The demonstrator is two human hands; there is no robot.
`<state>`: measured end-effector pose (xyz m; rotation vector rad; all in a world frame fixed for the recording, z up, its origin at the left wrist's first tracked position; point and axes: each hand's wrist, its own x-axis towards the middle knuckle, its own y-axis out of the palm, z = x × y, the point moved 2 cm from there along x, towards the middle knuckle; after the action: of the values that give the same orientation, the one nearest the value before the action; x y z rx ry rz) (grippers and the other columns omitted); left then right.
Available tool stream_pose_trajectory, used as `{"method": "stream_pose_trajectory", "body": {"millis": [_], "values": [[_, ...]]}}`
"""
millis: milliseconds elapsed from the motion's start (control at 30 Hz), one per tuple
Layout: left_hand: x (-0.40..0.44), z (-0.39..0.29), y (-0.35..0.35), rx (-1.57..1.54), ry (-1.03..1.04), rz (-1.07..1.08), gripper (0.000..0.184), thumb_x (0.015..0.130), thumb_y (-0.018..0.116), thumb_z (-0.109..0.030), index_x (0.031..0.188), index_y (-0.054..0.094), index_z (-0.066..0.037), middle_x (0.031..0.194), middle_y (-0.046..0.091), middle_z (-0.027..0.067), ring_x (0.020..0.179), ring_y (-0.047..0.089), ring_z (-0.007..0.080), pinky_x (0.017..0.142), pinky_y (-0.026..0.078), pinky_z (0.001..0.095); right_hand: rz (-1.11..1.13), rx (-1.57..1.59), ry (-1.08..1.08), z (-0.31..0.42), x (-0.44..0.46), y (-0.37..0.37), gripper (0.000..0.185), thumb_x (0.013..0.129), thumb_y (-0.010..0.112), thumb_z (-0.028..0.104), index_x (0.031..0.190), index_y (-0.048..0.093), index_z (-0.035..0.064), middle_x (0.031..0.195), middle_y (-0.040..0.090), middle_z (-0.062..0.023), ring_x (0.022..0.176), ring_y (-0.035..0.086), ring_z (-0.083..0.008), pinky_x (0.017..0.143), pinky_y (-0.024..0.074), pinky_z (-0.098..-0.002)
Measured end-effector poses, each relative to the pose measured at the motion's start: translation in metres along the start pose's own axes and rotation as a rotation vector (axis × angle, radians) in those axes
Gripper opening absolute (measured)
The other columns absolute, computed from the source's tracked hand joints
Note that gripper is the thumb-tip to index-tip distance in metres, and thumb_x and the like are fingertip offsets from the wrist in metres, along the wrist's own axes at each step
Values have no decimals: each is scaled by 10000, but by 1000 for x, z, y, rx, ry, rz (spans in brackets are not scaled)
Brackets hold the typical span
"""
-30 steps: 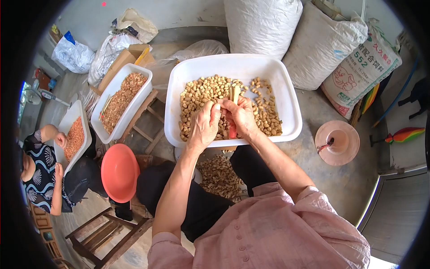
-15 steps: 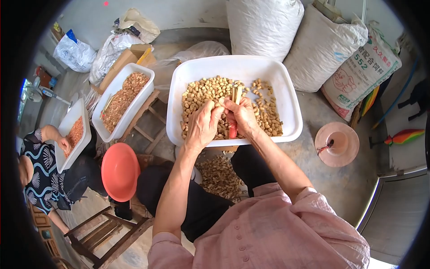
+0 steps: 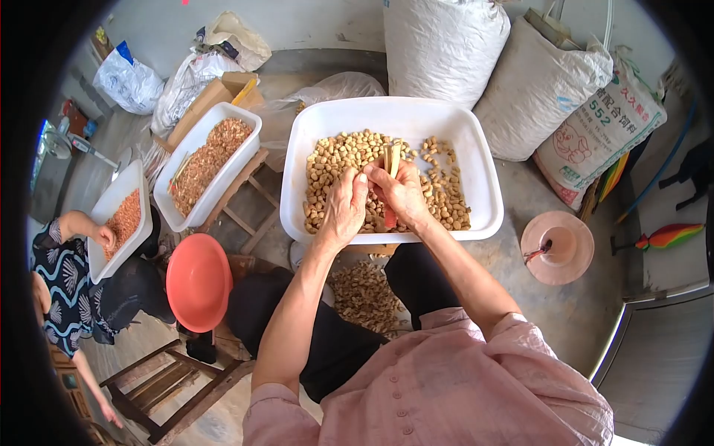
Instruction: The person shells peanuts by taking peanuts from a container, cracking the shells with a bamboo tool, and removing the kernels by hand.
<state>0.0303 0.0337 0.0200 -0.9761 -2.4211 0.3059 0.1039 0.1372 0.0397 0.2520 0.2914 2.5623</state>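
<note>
A white tray of unshelled peanuts lies in front of me, and both my hands are over its near side. In my right hand is a pale bamboo tool made of narrow strips, its red end showing below the palm. My left hand is closed, thumb and fingertips against those of the right. Whatever it pinches is hidden between the fingers. Below the tray, between my knees, lies a heap of broken shells.
At left, a person's hand is over a tub of reddish kernels. Another kernel tub rests on a wooden stand. A pink basin, wooden stool, straw hat and large white sacks stand around.
The view has shifted slightly. My hands stay together over the tray, fingertips still meeting, with the bamboo tool in the right. The co-worker's lower hand has come into view by the stool.
</note>
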Motion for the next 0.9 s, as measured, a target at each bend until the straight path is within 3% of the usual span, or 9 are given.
{"method": "stream_pose_trajectory", "body": {"millis": [233,333,467,533,600,700,767,800,900], "values": [[2,-8,-7,196,139,-48,209,979,413,-201,891,469,-19,692,525,156,634,506,356,614,417,425,-3,179,173,-11,11,-3,134,882,586,89,775,582,9,583,504,2,386,341,-41,328,273,-209],[0,-12,-8,164,69,-38,219,979,439,-223,891,489,-29,658,513,105,584,509,265,566,419,377,19,69,137,-5,10,-5,136,885,589,96,778,577,12,574,490,9,386,349,-41,327,277,-207],[-2,-11,-7,-269,-144,29,263,984,459,-281,874,517,-49,635,478,9,529,454,104,479,378,259,-31,38,-4,5,2,5,130,898,568,94,792,566,17,572,489,10,394,379,-44,322,287,-203],[-1,-12,-5,-331,-144,-2,288,987,458,-311,870,527,-57,638,460,-29,517,417,44,447,344,207,-31,93,-11,11,-4,14,155,901,537,64,766,538,-12,596,516,-42,419,481,-117,341,382,-250],[-1,-14,-4,-448,-188,-25,308,991,445,-323,868,535,-56,632,457,-30,509,412,48,439,340,202,2,79,-12,9,-4,14,159,910,507,43,780,522,-49,630,541,-92,473,574,-189,374,488,-310],[-2,-11,-5,-460,-211,-54,317,997,425,-322,887,543,-48,631,457,-24,510,418,53,437,338,206,22,163,2,0,-1,15,149,907,506,37,788,529,-49,632,546,-90,480,575,-185,359,475,-306],[-4,-12,-5,-381,-227,-78,325,1000,411,-319,889,538,-42,637,468,-13,520,434,62,439,347,224,-6,130,-40,0,-2,17,133,910,532,61,807,562,-18,621,539,-39,450,476,-96,370,389,-240],[-3,-13,-5,-291,-184,-93,327,1001,403,-316,891,533,-36,643,478,3,533,451,80,455,362,247,-21,114,-61,0,-3,18,125,911,546,73,817,579,-2,616,536,-13,435,426,-52,375,347,-207],[-3,-3,-2,-32,-69,-135,332,1003,383,-307,898,516,-22,663,508,52,577,498,138,507,402,317,-64,42,-97,-9,0,14,142,908,551,79,796,582,-2,610,537,-11,444,427,-52,382,348,-214]]}}
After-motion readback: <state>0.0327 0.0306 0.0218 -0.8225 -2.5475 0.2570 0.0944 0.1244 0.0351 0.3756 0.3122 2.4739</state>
